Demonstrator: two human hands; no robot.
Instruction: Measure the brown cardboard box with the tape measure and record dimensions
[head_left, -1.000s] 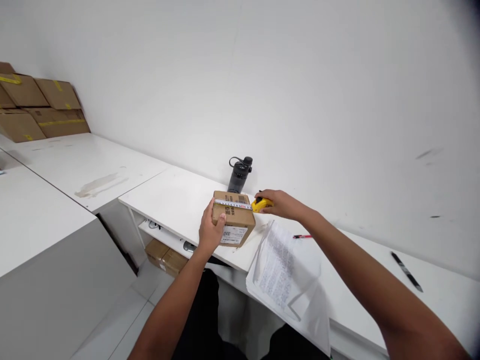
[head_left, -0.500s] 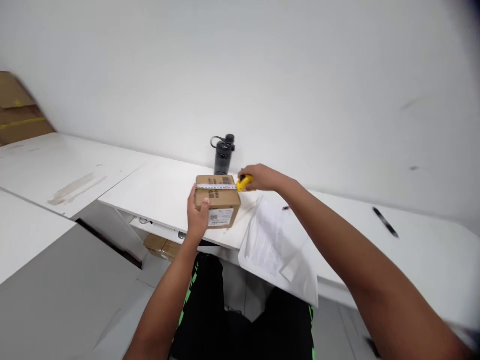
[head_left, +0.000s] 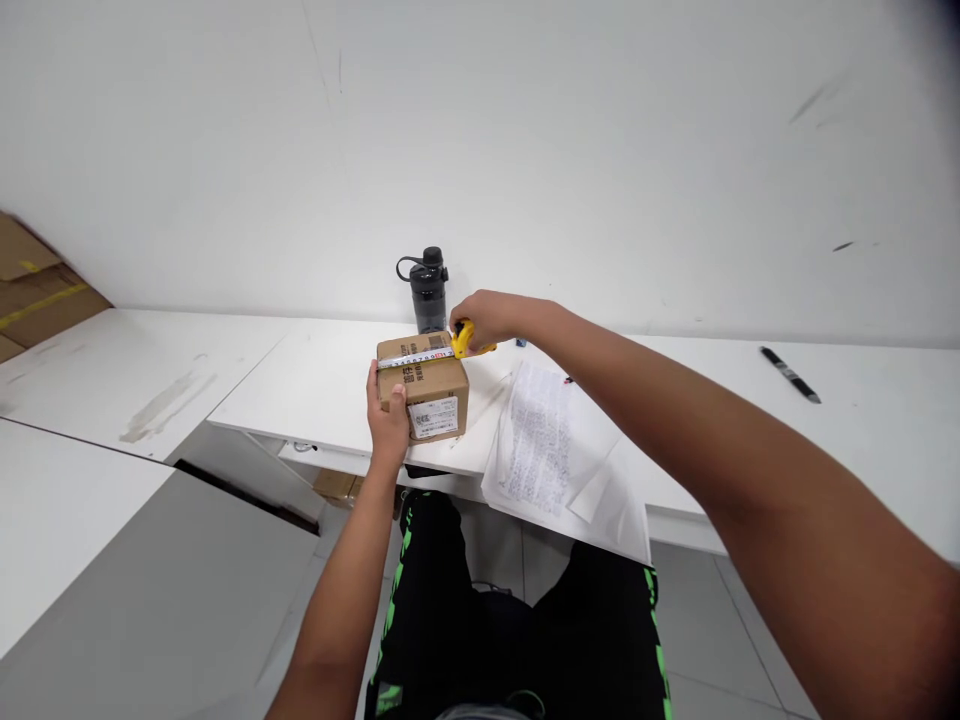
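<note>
A small brown cardboard box (head_left: 442,383) with printed characters and a white label (head_left: 433,418) rests on the white desk. My left hand (head_left: 388,425) is closed on its left side, thumb on the front top edge and fingers partly hidden behind. In my right hand (head_left: 484,318) is a yellow tape measure (head_left: 463,340), held at the box's top right edge. Its white blade (head_left: 416,358) lies pulled out across the top of the box, reaching the left edge by my left fingers.
Behind the box stands a dark water bottle (head_left: 429,290). Handwritten sheets of paper (head_left: 536,440) lie to the right, over the desk's front edge. A black marker (head_left: 790,374) is farther right. Larger cartons (head_left: 45,290) stand at far left, and another box (head_left: 335,486) sits below the desk.
The view has shifted and become sharper. The box appears slightly turned, with both hands still on the box and tape measure and the blade still across the top.
</note>
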